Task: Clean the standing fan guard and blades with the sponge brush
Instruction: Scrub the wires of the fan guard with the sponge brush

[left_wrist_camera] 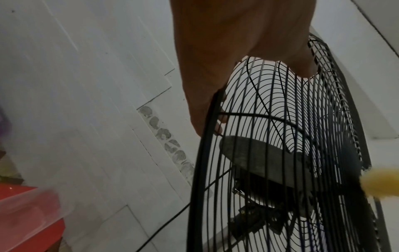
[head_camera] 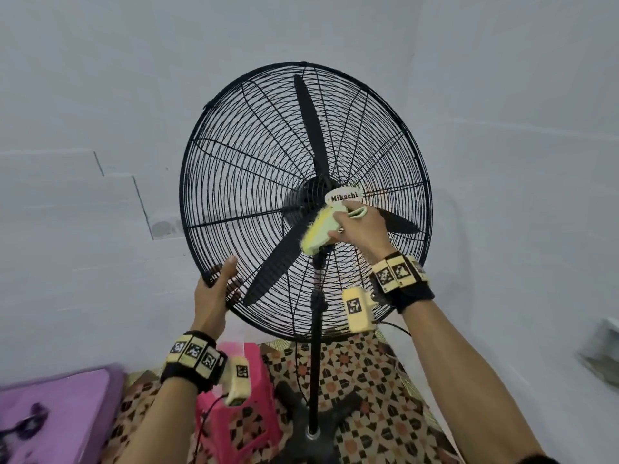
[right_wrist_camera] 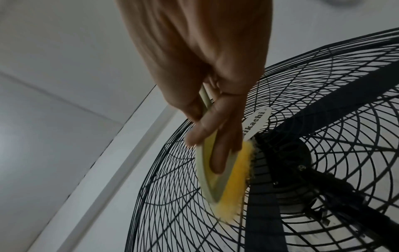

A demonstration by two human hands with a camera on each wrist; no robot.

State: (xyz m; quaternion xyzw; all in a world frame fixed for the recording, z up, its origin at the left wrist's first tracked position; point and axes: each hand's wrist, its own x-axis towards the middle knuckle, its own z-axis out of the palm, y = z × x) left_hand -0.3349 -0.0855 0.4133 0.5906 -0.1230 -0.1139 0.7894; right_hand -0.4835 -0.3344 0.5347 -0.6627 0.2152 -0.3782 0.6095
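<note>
A black standing fan with a round wire guard (head_camera: 254, 135) and three dark blades (head_camera: 310, 128) fills the middle of the head view. My left hand (head_camera: 216, 284) grips the guard's lower-left rim (left_wrist_camera: 207, 119), thumb in front and fingers curled behind the wires. My right hand (head_camera: 360, 226) holds a pale green sponge brush (head_camera: 323, 231) by its handle. Its yellow sponge (right_wrist_camera: 234, 180) presses on the front guard just below the white brand badge (right_wrist_camera: 258, 121) at the hub. The guard (right_wrist_camera: 323, 102) also fills the right wrist view.
The fan pole (head_camera: 315, 356) runs down to a dark cross base (head_camera: 301, 413) on a patterned floor. A pink stool (head_camera: 244, 406) stands left of the pole. A purple mat (head_camera: 57, 416) lies at lower left. White walls surround the fan.
</note>
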